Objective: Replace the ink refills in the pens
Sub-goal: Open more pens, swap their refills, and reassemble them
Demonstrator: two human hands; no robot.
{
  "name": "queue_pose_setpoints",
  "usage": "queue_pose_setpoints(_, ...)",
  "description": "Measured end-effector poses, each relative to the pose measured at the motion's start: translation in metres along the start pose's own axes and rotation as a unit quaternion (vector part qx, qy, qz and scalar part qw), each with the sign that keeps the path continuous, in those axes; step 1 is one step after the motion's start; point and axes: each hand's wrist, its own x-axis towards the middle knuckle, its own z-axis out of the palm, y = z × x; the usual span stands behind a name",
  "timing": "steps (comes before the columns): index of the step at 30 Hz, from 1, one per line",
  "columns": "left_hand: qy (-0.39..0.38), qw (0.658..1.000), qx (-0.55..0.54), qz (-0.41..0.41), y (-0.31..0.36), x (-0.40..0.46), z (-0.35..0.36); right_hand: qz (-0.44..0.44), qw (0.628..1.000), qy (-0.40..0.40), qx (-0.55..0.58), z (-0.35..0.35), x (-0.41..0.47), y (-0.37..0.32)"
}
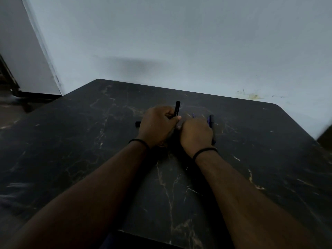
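Black slim pen point(177, 108) | upright in left hand point(158, 125) | dark table point(89, 141)

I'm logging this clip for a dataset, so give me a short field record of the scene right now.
setting: dark marbled table against a pale wall
left hand: grips a black pen, its end sticking up
right hand: fingers curled, contents hidden
by right hand: blue pens on the table
by left hand: small black piece on the table
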Motion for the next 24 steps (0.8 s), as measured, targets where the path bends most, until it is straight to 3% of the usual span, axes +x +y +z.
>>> queue_pose_setpoints(9, 0.007, 1.000, -0.007, -0.022, 0.004, -0.002, -0.006, 0.125, 0.960, 0.157, 0.196, -0.009, 0.008, 0.018)
queue_pose_setpoints(14, -0.004, 1.000, 0.005, -0.024, 0.003, -0.001, -0.006, 0.125, 0.930, 0.181, 0.293, -0.009, 0.006, 0.037)
queue_pose_setpoints(21, -0.021, 0.998, 0.054, -0.020, 0.000, -0.001, -0.006, 0.119, 0.907, 0.190, 0.357, -0.004, 0.006, 0.034)
queue_pose_setpoints(24, -0.020, 0.996, 0.082, -0.010, -0.001, -0.001, -0.006, 0.088, 0.895, 0.231, 0.372, -0.006, 0.004, 0.028)
